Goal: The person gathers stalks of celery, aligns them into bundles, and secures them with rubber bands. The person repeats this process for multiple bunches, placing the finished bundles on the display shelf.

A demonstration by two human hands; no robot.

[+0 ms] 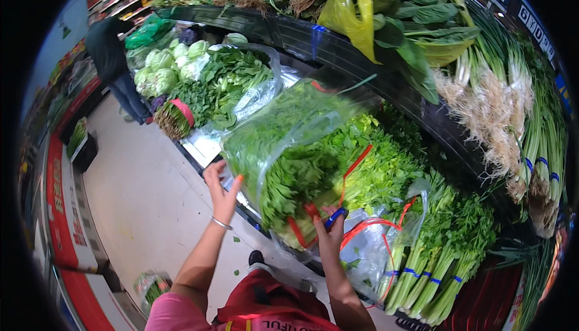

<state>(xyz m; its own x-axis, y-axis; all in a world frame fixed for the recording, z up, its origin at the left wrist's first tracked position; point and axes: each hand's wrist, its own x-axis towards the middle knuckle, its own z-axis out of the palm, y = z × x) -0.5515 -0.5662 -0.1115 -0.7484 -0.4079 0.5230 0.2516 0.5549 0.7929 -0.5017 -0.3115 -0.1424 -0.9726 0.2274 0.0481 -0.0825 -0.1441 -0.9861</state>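
Observation:
My left hand [221,193] is at the left edge of a clear plastic bag [289,136], thumb and fingers apart. Whether the fingertips touch the film cannot be told. In my right hand [332,233] is a small blue tool [335,218] with a dark end, possibly a cutter. That hand is beside red strapping [296,233] at the stalk end of leafy celery [294,181]. Part of the celery lies under the bag. More pale celery [380,163] spreads to the right. Loose red strapping [368,224] trails over crumpled clear plastic [357,240].
Banded celery bunches [420,281] lie at the right. Cabbages [158,68] and leafy greens [239,73] fill the far display. An upper shelf [289,37] overhangs with spring onions [488,100]. A person [108,55] bends at the far left. A bagged bundle [151,288] is on the floor.

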